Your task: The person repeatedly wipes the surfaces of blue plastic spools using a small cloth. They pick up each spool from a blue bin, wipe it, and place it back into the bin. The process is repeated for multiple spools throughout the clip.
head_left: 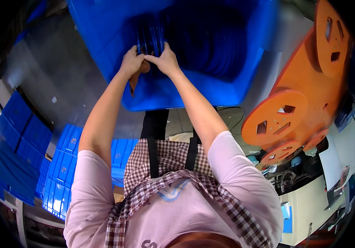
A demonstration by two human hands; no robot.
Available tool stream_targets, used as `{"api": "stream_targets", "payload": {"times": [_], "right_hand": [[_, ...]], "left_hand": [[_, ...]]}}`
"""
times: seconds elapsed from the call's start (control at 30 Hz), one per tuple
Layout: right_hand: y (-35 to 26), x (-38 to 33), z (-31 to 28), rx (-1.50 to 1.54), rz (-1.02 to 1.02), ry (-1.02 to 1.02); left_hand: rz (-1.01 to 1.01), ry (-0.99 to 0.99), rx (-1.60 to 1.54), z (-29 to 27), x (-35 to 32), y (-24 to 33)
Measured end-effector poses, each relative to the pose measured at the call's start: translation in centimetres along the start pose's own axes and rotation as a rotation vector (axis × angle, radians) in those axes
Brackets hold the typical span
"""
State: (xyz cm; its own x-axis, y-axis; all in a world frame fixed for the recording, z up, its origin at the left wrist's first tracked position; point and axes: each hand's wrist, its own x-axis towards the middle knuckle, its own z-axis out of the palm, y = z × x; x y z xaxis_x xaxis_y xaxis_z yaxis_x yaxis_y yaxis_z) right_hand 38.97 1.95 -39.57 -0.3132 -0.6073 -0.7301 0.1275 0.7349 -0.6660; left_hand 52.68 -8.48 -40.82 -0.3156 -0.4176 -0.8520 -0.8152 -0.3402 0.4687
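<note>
Both my hands reach into a large blue plastic bin (185, 99). My left hand (132, 63) and my right hand (165, 62) are closed around the near end of several thin, dark blue sheet-like pieces (150, 36) standing on edge. Their thumbs nearly meet, while the fingertips are partly hidden behind the pieces. Below my left hand hangs a brown, limp-looking scrap (133, 82); I cannot make out what it is. On the right inside the bin, a dense row of dark, round-edged pieces (214, 45) lies in shadow.
An orange board with orange slotted discs (274, 115) stands close on the right. Beyond it is a cream-coloured machine (309, 206) with dark parts. Blue plastic crates (64, 163) are stacked at the left, and grey floor (61, 66) lies left of the bin.
</note>
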Motion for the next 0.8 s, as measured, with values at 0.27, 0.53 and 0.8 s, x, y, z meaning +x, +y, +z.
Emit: {"api": "stream_targets", "payload": {"times": [0.27, 0.53, 0.8], "right_hand": [[0.1, -5.5, -7.5, -0.288, -0.051, 0.24], [3.3, -3.8, -8.7, -0.187, 0.075, 0.274], [-0.7, -9.5, -9.1, -0.38, -0.018, 0.298]], "left_hand": [[0.103, -0.226, -0.053, 7.4, -0.6, 5.2], [0.078, -0.196, 0.14, 9.2, -1.0, 5.4], [0.054, -0.088, 0.307, 9.2, -3.0, 7.0]]}}
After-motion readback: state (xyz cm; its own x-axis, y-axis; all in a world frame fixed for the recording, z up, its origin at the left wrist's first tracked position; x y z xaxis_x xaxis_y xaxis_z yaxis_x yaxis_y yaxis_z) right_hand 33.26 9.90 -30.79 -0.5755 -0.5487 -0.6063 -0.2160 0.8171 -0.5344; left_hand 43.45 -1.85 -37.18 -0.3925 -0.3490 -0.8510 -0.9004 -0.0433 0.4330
